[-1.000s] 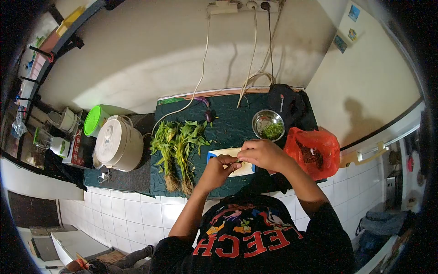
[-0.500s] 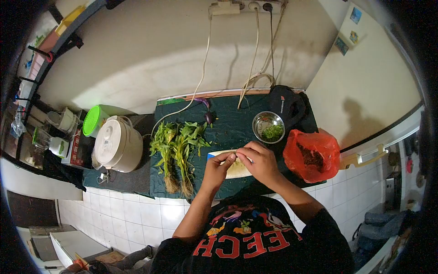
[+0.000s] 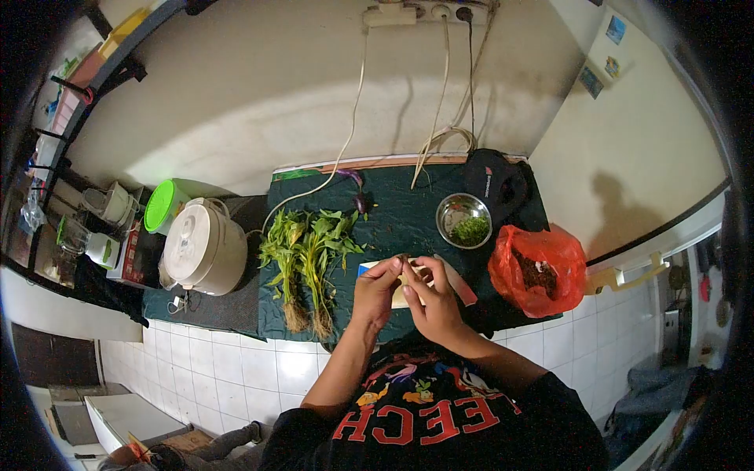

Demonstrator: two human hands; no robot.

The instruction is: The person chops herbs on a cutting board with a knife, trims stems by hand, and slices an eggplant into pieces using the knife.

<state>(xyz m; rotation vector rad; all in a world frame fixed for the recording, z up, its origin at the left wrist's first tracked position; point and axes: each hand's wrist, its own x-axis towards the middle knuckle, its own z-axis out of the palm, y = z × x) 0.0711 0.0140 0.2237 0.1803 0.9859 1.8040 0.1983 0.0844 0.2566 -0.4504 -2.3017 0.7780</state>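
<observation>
My left hand (image 3: 378,290) and my right hand (image 3: 434,304) meet over a pale cutting board (image 3: 398,298) with a blue corner. Thumbs and fingertips of both hands pinch together at a small dark piece, too small to name. A pinkish-red strip (image 3: 465,292) shows beside my right hand; whether it belongs to the board I cannot tell. To the left lie bunches of leafy greens (image 3: 318,243) with roots on. A steel bowl (image 3: 463,202) holding chopped greens stands beyond my right hand. Farther right is an open red plastic bag (image 3: 510,275) with brown, crumbly contents.
A purple eggplant (image 3: 361,202) lies near the wall. At the left stand a white rice cooker (image 3: 206,247) and a green-lidded container (image 3: 161,206). A dark bag (image 3: 499,184) sits in the back right corner. Cables (image 3: 434,145) hang from the wall socket.
My right hand has turned and lowered, its fingers more spread and upright, with the pinkish-red strip now showing beside it. My left hand has shifted slightly right, fingertips higher.
</observation>
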